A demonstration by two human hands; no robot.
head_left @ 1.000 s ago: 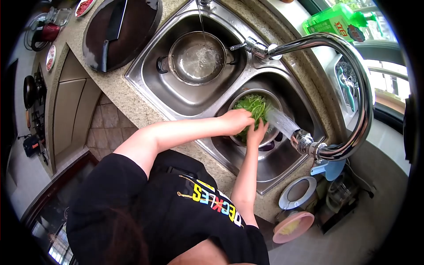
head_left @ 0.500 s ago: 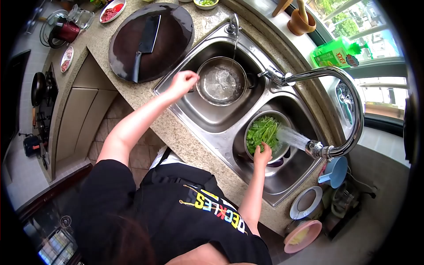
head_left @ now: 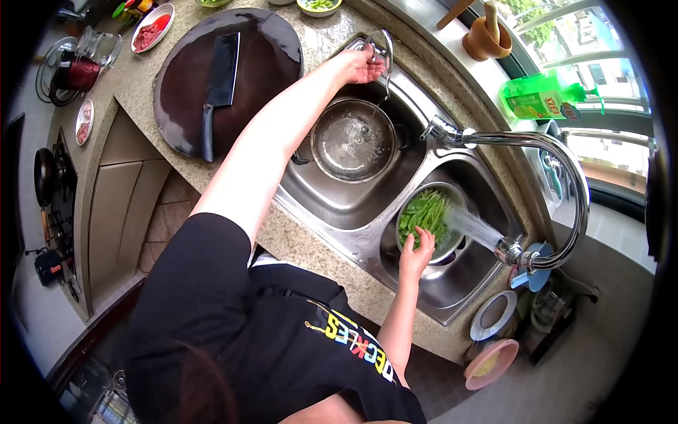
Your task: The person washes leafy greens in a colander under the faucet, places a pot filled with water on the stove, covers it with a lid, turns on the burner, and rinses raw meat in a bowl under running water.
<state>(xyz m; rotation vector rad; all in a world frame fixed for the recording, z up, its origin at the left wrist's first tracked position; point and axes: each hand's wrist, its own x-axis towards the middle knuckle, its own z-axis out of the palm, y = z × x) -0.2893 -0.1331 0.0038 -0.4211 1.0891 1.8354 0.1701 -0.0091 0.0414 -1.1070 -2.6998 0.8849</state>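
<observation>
My left hand [head_left: 364,67] is at the small thin-spouted faucet [head_left: 388,53] behind the left basin, its fingers stretched out close under the tap head. Whether it touches the metal is hard to see. Below the spout, a two-handled metal pot [head_left: 353,141] holding clear water stands in the left basin. My right hand [head_left: 417,251] is at the near edge of a metal pot [head_left: 446,189] in the right basin, fingers apart. Leafy greens [head_left: 424,215] fill that pot, and a spray from the large curved faucet [head_left: 580,191] runs onto them.
A cleaver [head_left: 223,78] lies on the round dark chopping board [head_left: 180,99]. Plates of cut meat [head_left: 152,32] stand left of it. A wooden mortar [head_left: 487,42] and a green bottle [head_left: 540,97] line the sill. A pink bowl [head_left: 503,371] is at the right.
My left hand has moved from the left pot's side up and away to the small faucet. My right hand has lifted slightly off the greens. The camera view has shifted a little.
</observation>
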